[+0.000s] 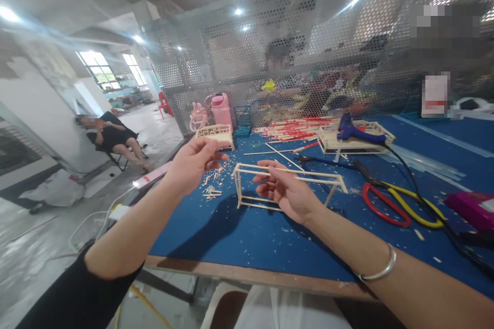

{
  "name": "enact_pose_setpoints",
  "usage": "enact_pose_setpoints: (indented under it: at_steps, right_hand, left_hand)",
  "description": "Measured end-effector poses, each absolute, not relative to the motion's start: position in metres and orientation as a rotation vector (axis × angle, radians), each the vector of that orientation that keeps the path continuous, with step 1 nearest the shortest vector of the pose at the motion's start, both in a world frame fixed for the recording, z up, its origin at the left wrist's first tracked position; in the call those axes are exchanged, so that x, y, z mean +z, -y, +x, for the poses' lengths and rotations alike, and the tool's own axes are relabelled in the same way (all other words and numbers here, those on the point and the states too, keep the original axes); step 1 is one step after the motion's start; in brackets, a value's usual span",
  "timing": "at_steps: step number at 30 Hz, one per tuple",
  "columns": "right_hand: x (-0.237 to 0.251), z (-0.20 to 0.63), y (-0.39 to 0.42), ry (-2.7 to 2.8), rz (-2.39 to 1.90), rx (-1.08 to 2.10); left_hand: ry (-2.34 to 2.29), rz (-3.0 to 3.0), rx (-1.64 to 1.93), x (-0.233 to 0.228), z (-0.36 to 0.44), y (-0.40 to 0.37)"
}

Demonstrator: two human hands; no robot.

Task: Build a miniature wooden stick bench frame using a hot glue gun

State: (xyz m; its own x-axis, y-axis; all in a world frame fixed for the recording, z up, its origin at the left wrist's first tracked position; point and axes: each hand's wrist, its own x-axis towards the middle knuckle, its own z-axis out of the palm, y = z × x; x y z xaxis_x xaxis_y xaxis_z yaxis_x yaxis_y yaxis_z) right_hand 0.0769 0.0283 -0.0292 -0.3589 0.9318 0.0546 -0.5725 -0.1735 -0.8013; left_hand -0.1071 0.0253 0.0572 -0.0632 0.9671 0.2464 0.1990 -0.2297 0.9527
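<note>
Far left I see a person seated on a chair (116,154) on the floor, well apart from the table (239,236), which has a blue top and a wooden front edge. My left hand (193,162) is raised above the table's left part, its grip pinched shut with the fingertips drawn together; whether a tiny piece sits between them I cannot tell. Just below and to the right of it lies a scatter of wood scraps (212,190). Behind that hand, near the back edge, stands a small finished stick frame (215,133), with a pink bottle (222,109) beside it against the mesh screen (309,61). My right hand (283,190) is at the middle, its grip closed on a thin stick (304,179) that runs along the top of the open stick frame (287,185); this frame stands upright on the table, right in front of me, between my two hands. A silver bangle (380,270) sits on that wrist. Farther back lie red and pale sticks (297,128), then another stick frame with a blue glue gun (357,131) resting on it. To the right, red and yellow cutters (401,205) lie flat beside a black cord.
</note>
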Motion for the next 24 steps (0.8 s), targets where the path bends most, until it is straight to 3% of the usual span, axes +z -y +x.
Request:
enact_pose_setpoints:
  at_steps: [11, 16, 20, 24]
  right_hand:
    - [-0.029, 0.077, -0.026, 0.96, -0.609, 1.732]
    - [-0.034, 0.076, -0.026, 1.042, -0.616, 1.718]
    - [-0.04, 0.074, -0.025, 1.055, -0.666, 1.722]
    - [-0.042, 0.074, -0.024, 1.063, -0.683, 1.711]
  left_hand:
    - [-1.241, 0.991, 2.154, 0.056, -0.163, -0.019]
    - [-1.045, 1.069, 2.484, 0.062, -0.168, 0.011]
    - [-1.144, 1.318, 2.201, 0.053, -0.161, 0.012]
    - [-1.77, 1.592, 1.597, 0.03, -0.158, -0.022]
